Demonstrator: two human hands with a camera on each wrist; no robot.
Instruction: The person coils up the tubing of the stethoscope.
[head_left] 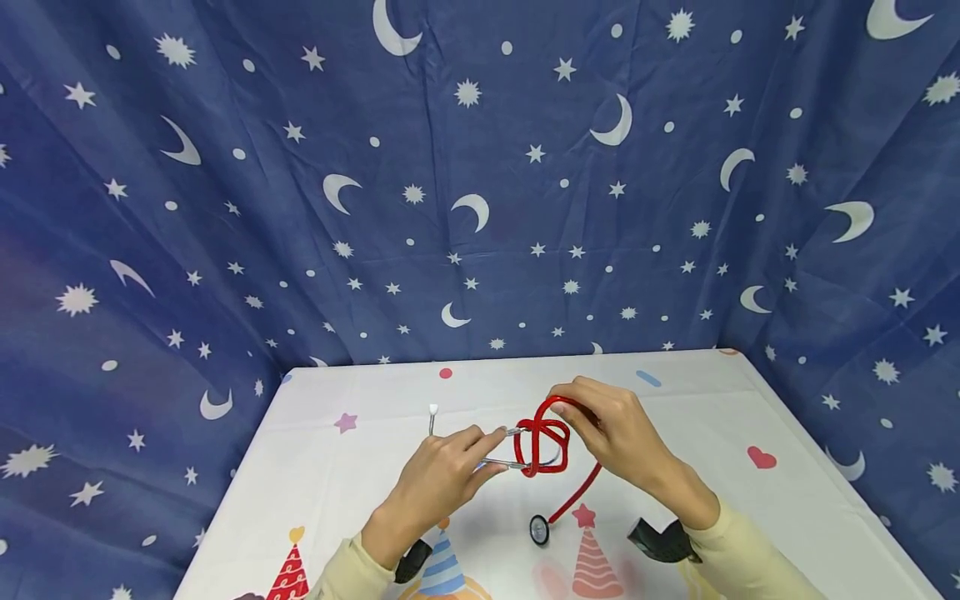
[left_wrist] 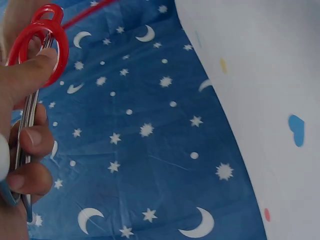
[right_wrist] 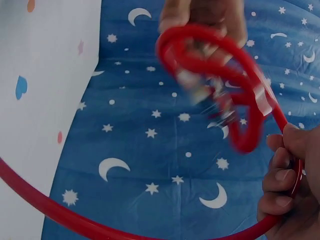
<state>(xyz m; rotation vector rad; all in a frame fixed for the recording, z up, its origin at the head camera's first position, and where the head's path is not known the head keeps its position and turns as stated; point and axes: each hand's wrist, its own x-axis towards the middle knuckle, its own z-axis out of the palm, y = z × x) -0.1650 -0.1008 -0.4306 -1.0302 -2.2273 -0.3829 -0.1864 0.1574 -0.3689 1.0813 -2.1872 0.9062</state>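
Note:
A stethoscope with red tubing (head_left: 564,446) is held up over the table between both hands. My left hand (head_left: 442,471) grips its metal ear tubes (left_wrist: 31,112), fingers curled round them. One white eartip (head_left: 433,409) sticks up beyond that hand. Loops of the red tubing are wound about the ear tubes just past the left fingertips. My right hand (head_left: 618,429) pinches the tubing at the top of a loop, and the tube runs through its curled fingers in the right wrist view. From there the tail hangs down to the round chest piece (head_left: 539,530), low over the table.
A white tablecloth (head_left: 337,483) printed with party hats, stars and hearts covers the table. Behind it hangs a dark blue curtain (head_left: 480,275) with moons and stars. Black straps (head_left: 663,542) sit at both wrists, by the pale sleeves.

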